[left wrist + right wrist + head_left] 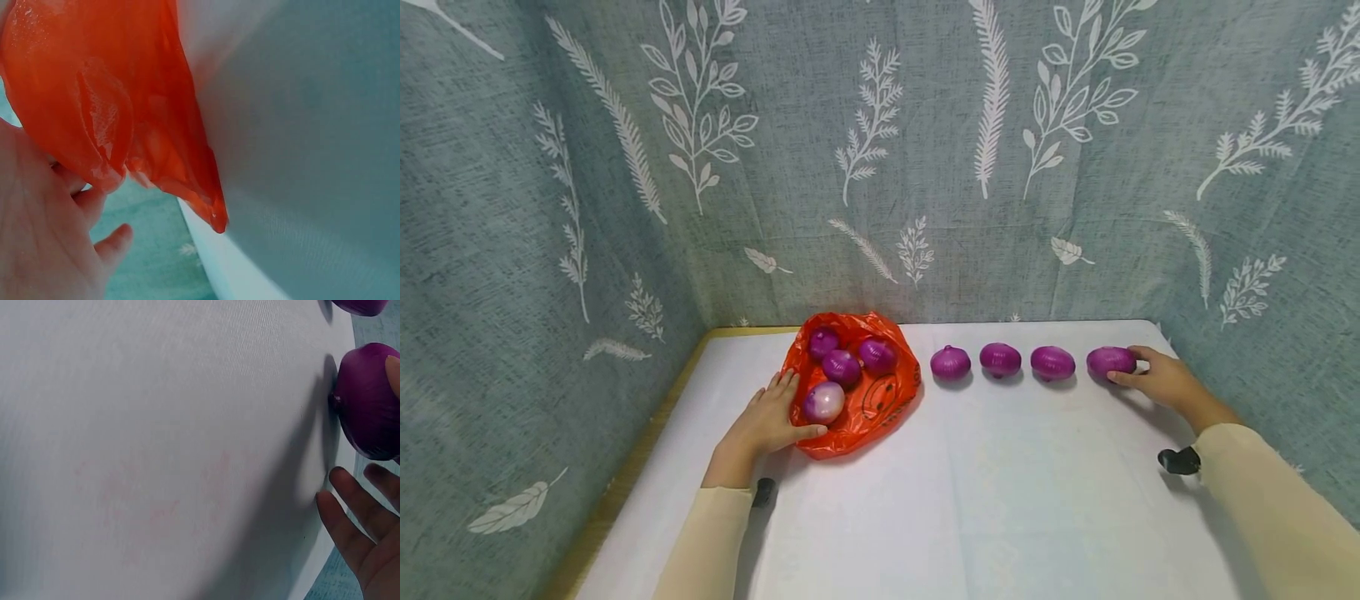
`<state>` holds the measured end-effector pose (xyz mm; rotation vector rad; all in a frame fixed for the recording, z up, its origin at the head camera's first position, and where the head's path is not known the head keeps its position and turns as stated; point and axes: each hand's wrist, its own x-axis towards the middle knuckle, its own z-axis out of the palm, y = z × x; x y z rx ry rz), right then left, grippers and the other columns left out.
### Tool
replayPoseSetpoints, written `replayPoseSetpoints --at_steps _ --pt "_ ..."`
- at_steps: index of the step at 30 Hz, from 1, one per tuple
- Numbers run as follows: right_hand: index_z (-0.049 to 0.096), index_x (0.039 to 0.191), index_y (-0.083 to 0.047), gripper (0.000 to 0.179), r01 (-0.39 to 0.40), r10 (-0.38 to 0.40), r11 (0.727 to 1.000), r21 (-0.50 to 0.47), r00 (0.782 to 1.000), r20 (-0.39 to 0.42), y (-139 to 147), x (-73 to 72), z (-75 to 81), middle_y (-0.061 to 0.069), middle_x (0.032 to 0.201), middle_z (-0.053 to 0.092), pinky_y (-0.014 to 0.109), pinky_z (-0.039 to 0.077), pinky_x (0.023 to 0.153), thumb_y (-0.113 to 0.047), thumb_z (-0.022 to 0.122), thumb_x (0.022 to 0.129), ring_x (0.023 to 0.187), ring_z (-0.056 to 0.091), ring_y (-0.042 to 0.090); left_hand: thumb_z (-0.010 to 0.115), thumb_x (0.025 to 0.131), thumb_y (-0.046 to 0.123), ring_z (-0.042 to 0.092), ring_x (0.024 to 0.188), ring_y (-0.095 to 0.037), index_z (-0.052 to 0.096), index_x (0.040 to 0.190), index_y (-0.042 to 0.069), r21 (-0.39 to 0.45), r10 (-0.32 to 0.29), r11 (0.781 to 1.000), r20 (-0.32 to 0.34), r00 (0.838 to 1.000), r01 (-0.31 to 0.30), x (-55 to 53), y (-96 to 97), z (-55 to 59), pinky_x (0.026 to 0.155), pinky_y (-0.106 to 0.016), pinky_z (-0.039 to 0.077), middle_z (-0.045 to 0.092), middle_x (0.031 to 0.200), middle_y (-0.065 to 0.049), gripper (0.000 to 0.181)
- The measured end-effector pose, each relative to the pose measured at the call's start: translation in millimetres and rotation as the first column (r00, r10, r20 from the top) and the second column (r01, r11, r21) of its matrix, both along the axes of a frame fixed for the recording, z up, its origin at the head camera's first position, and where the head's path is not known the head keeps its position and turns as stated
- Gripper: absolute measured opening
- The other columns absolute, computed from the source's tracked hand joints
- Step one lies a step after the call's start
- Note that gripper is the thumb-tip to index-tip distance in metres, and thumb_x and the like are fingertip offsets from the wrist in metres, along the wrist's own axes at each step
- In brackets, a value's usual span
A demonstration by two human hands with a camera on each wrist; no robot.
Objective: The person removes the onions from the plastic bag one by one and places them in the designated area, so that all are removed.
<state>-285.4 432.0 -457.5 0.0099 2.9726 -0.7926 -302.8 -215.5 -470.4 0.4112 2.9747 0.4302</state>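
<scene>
Both hands, the left hand (pixel 767 418) and the right hand (pixel 1165 383), are well apart over the white tabletop (pixel 1037 500). The left lies spread against the left side of a red plastic bag (pixel 857 433), fingers straight along its outside and thumb on the near edge. The right holds the rightmost onion (pixel 1107 362) between thumb and fingers; whether it bears on the tabletop, I cannot tell.

Just left of that onion, three more purple onions (pixel 1053 363) stand in a row, spaced apart, reaching toward the bag. Inside the open bag sit four others: three purple bagged onions (pixel 841 367) grouped toward the back and a paler onion (pixel 824 403) at the front left, near the left thumb. A face is printed on the bag's right part.

Cream sleeves (pixel 1262 492) cover the forearms. Behind and to the sides hangs grey-green cloth (pixel 805 125) with white leaf patterns.
</scene>
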Motion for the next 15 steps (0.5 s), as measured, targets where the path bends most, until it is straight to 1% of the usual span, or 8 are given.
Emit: replayPoseSetpoints --at_steps 2,7,10,15 --pt "0.031 0.141 0.015 0.094 0.006 -0.006 1.000 0.008 1.000 0.000 -2.1 -1.0 -0.1 0.042 0.134 0.041 0.064 0.042 0.089 -0.059 0.060 0.089 0.113 0.050 0.054 0.063 0.069 0.078 0.008 0.146 -0.039 0.021 0.154 0.002 -0.003 0.003 1.000 0.004 1.000 -0.003 -0.1 -0.3 0.2 0.114 -0.058 0.010 0.018 0.159 -0.019 0.122" --pt "0.029 0.141 0.015 0.097 0.027 -0.026 1.000 0.010 1.000 -0.008 -4.5 -4.1 -2.6 0.042 0.132 0.042 0.063 0.042 0.090 -0.060 0.061 0.088 0.110 0.051 0.051 0.061 0.067 0.081 0.008 0.146 -0.038 0.021 0.155 0.003 0.001 0.007 1.000 0.008 1.000 -0.007 1.4 -0.6 2.4 0.114 -0.057 0.011 0.018 0.159 -0.019 0.124" --pt "0.028 0.141 0.015 0.098 0.026 -0.026 1.000 0.006 1.000 -0.014 -4.5 -5.6 -3.9 0.043 0.132 0.041 0.063 0.041 0.091 -0.060 0.060 0.088 0.111 0.050 0.053 0.060 0.066 0.083 0.008 0.146 -0.039 0.021 0.155 0.003 0.006 0.009 1.000 0.010 1.000 -0.009 2.5 -1.3 3.5 0.114 -0.058 0.011 0.018 0.159 -0.019 0.126" --pt "0.027 0.142 0.015 0.099 0.020 -0.020 1.000 0.001 1.000 -0.002 -4.3 -5.1 -3.3 0.043 0.134 0.038 0.064 0.041 0.091 -0.061 0.060 0.088 0.113 0.048 0.055 0.060 0.065 0.083 0.007 0.146 -0.038 0.020 0.155 0.004 0.006 0.014 1.000 0.016 1.000 -0.014 2.9 -1.5 4.0 0.114 -0.059 0.011 0.018 0.159 -0.019 0.126"
